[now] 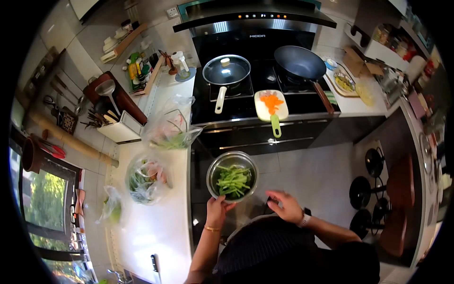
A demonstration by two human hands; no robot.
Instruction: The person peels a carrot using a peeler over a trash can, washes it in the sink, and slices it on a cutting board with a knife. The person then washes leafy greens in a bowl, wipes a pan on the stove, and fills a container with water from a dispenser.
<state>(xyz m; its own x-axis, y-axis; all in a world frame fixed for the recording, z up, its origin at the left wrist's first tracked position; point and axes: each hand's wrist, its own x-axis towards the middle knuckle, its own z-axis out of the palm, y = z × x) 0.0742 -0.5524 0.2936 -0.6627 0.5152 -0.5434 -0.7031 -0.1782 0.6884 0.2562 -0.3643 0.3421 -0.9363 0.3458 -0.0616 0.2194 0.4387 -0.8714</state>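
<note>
A metal bowl (pixel 213 166) with cut green vegetables (pixel 234 181) in it is held at its near rim by my left hand (pixel 217 212). To the right of the bowl, my right hand (pixel 285 206) is raised with its fingers apart and nothing in them. Beyond the bowl, a small cutting board (pixel 264 112) with a green handle carries chopped orange pieces (pixel 272 102) and some pinkish pieces, at the stove's front edge.
A lidded pan (pixel 226 71) and a dark wok (pixel 300 64) are on the stove (pixel 257 71). Plastic bags of vegetables (pixel 149 177) and a knife (pixel 154 263) lie on the left counter (pixel 137 227). Black stools (pixel 360 192) stand at the right.
</note>
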